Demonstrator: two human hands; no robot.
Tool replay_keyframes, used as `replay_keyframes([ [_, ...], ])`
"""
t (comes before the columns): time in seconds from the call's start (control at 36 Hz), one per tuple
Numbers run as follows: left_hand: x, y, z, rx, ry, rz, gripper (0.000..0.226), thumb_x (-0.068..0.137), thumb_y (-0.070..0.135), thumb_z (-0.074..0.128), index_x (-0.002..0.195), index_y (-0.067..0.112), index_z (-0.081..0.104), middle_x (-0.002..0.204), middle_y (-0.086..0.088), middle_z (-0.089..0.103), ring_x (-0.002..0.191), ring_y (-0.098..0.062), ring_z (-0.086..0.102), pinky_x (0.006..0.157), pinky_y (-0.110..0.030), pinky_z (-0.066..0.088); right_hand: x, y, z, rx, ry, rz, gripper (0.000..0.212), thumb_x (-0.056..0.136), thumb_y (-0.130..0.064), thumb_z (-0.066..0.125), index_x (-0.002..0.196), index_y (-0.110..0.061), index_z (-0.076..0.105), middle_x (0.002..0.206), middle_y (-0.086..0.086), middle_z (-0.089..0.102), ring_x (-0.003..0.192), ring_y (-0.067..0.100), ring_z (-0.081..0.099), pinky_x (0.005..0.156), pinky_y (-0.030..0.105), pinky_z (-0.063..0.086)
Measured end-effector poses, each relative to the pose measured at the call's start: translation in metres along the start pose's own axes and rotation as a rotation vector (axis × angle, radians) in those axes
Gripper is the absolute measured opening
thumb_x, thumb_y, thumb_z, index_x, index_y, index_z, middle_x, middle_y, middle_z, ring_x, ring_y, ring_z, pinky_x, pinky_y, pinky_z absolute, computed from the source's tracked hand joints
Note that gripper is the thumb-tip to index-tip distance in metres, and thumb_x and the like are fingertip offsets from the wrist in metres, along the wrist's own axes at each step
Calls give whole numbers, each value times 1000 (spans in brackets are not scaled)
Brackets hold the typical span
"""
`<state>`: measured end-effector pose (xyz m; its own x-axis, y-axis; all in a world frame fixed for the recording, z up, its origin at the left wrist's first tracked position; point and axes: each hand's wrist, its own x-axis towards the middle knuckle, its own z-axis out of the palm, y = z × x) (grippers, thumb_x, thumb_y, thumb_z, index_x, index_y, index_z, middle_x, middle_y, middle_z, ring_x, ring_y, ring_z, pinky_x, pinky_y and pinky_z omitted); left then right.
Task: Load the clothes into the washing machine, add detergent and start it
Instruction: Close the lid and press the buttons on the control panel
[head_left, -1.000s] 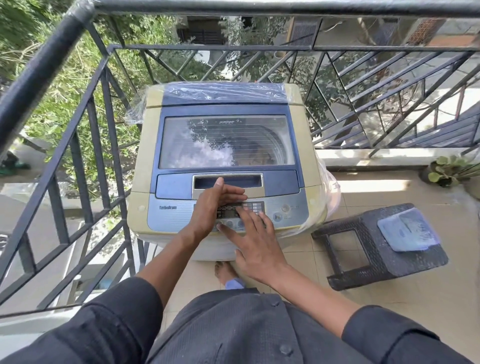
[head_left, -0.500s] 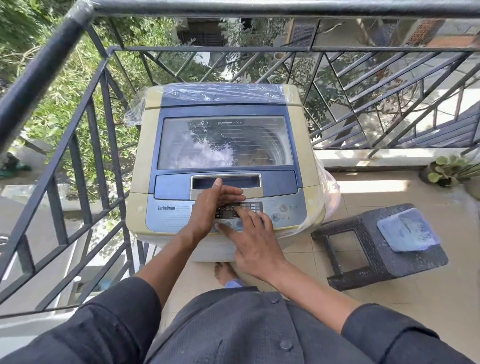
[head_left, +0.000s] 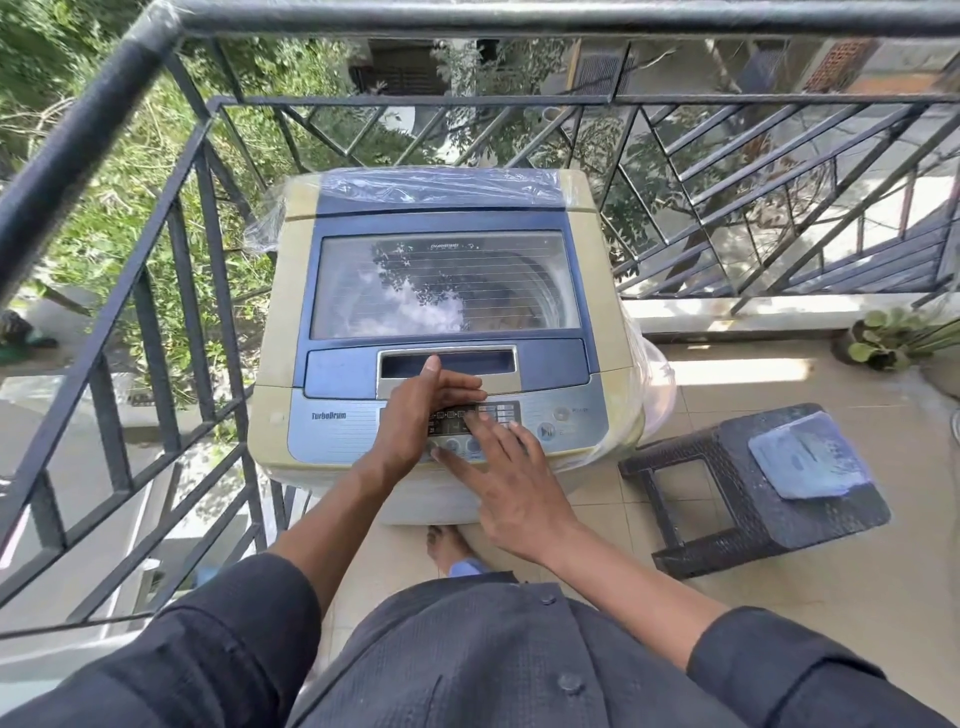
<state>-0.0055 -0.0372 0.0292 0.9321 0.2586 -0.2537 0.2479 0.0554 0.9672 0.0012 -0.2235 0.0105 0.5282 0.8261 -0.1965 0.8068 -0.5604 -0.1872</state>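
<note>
Head view: both hands (head_left: 457, 436) on control panel (head_left: 519, 415)

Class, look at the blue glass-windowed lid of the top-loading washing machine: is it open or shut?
Shut. The blue glass-windowed lid lies flat on the cream washing machine, its window reflecting sky and leaves.

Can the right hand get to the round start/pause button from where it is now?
Probably yes. The right hand rests on the control panel, and the start/pause button sits uncovered just right of its fingers, nothing between.
</note>
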Motion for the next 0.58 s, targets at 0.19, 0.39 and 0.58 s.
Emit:
replay_keyframes([
  [0.19,-1,0,1,6,2,-4,81,102,72,26,112,12,80,107,-10,83,112,-24,77,111,-48,49,-7,6,3,29,-2,-12,82,81,-32,23,163,-41,20,173,11,13,161,31,11,128,53,12],
  [0.39,1,0,0,-4,15,-23,86,95,85,29,108,18,82,106,-10,83,112,-24,77,113,-49,48,-12,7,5,21,44,39,89,87,-16,55,163,-44,16,174,7,8,161,30,6,129,49,5],
  [0.58,1,-3,1,49,30,-9,83,100,82,24,107,23,83,105,-6,83,110,-22,77,114,-56,46,-24,17,8,52,70,110,88,84,-13,57,163,-36,24,174,6,13,161,26,10,130,45,12],
])
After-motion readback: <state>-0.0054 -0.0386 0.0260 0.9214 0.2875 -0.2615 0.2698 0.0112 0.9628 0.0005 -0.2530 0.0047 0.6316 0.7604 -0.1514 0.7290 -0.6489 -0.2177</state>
